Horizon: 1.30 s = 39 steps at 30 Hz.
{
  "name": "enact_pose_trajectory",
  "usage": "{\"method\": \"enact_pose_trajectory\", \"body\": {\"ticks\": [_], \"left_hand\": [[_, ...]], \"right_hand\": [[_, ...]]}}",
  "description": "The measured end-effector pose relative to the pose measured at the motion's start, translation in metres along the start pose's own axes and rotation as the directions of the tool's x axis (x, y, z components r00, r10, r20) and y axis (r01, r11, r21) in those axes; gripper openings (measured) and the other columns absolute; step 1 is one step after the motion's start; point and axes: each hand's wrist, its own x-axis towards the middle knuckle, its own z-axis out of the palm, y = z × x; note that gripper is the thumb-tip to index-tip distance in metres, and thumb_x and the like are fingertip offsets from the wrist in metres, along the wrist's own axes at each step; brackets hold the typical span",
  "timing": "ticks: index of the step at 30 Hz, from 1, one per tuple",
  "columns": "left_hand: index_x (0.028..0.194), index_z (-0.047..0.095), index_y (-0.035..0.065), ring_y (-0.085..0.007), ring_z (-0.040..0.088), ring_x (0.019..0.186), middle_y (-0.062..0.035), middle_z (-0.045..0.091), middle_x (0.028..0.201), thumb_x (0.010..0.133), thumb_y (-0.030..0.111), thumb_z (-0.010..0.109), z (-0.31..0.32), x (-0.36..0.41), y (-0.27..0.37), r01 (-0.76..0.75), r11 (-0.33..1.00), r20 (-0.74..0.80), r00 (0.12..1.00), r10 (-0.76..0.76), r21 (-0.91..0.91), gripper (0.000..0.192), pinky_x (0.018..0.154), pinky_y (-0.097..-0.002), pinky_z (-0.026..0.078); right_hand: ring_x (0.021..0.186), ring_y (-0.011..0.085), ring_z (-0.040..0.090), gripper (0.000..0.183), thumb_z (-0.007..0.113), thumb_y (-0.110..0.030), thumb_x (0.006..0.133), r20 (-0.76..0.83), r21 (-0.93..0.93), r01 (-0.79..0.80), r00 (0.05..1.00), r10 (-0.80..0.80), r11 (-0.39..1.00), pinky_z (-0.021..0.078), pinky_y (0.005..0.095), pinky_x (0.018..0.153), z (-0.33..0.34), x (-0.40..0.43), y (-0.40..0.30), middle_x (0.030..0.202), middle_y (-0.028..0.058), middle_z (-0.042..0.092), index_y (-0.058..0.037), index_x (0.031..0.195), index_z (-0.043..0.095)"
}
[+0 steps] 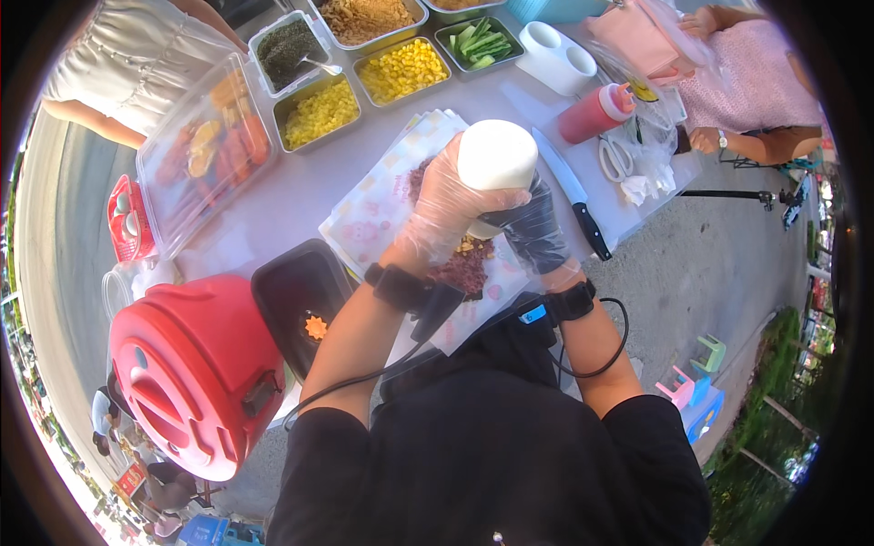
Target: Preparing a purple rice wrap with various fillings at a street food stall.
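Both my hands grip a white squeeze bottle point(498, 153), its broad end up and its lower end over the food. My left hand point(440, 198), in a clear plastic glove, wraps its left side. My right hand point(536, 222), in a dark glove with clear plastic over it, holds the other side. Beneath them, purple rice point(461, 273) lies spread on printed paper sheets point(369, 225). Some yellowish crumbs point(471, 244) sit on the rice near the bottle's lower end. My hands and forearms hide part of the rice.
A knife point(577, 194) lies right, near scissors point(616, 158) and a red sauce bottle point(595, 115). Trays of corn point(404, 71) and cucumber point(480, 44) stand behind. Left are a clear lidded box point(205, 150), a black tray point(300, 293) and a red barrel point(198, 368). People stand across the table.
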Motion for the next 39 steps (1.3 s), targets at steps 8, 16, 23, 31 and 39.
{"method": "enact_pose_trajectory", "body": {"ticks": [8,16,23,31,39], "left_hand": [[0.116,0.054,0.0029,-0.0134,0.060,0.093,-0.0044,0.063,0.103,0.058,0.002,0.083,-0.024,-0.015,-0.024,0.011,0.998,-0.007,1.000,-0.010,0.055,0.065,0.084,-0.0305,0.050],[0.121,0.047,0.0021,-0.0138,0.055,0.100,-0.0046,0.058,0.109,0.057,0.008,0.087,0.020,-0.005,-0.042,0.033,0.994,0.003,0.999,-0.033,0.100,0.075,0.089,-0.0295,0.047],[0.132,0.029,0.0026,-0.0203,0.050,0.113,-0.0106,0.048,0.122,0.065,0.005,0.079,0.034,-0.020,-0.034,-0.074,0.927,-0.144,0.980,0.135,0.367,0.084,0.094,-0.0341,0.044],[0.118,0.052,0.0040,-0.0183,0.061,0.091,-0.0064,0.060,0.102,0.069,0.007,0.077,0.028,0.070,0.034,-0.144,0.970,-0.229,0.955,0.188,0.193,0.055,0.077,-0.0332,0.053],[0.124,0.038,0.0055,-0.0177,0.058,0.098,-0.0071,0.055,0.111,0.062,0.007,0.082,0.146,0.251,-0.007,-0.381,0.919,-0.031,0.922,0.386,0.098,0.076,0.083,-0.0329,0.050]], "right_hand": [[0.100,0.0164,0.058,0.064,0.086,-0.017,0.062,-0.017,0.100,0.242,0.970,-0.241,0.965,0.0480,0.0315,0.087,0.035,-0.022,0.009,0.110,0.0075,0.062,-0.0034,0.115,0.053],[0.095,0.0188,0.060,0.055,0.080,-0.015,0.072,0.051,0.248,-0.054,0.998,0.043,0.967,0.0498,0.0329,0.083,-0.015,-0.034,0.024,0.105,0.0078,0.061,-0.0028,0.117,0.052],[0.120,0.0236,0.045,0.080,0.079,-0.012,0.072,0.106,0.424,0.134,0.975,-0.197,0.896,0.0387,0.0370,0.101,-0.013,-0.022,0.021,0.130,0.0141,0.043,-0.0024,0.135,0.032],[0.103,0.0293,0.055,0.074,0.082,-0.023,0.066,-0.465,0.100,-0.057,0.880,0.097,0.993,0.0449,0.0376,0.090,-0.113,0.017,0.093,0.114,0.0162,0.053,0.0009,0.124,0.043],[0.092,0.0283,0.059,0.074,0.088,-0.026,0.054,-0.432,-0.271,0.200,0.849,-0.304,0.942,0.0481,0.0379,0.083,-0.179,0.103,0.123,0.105,0.0119,0.058,-0.0052,0.115,0.050]]}}
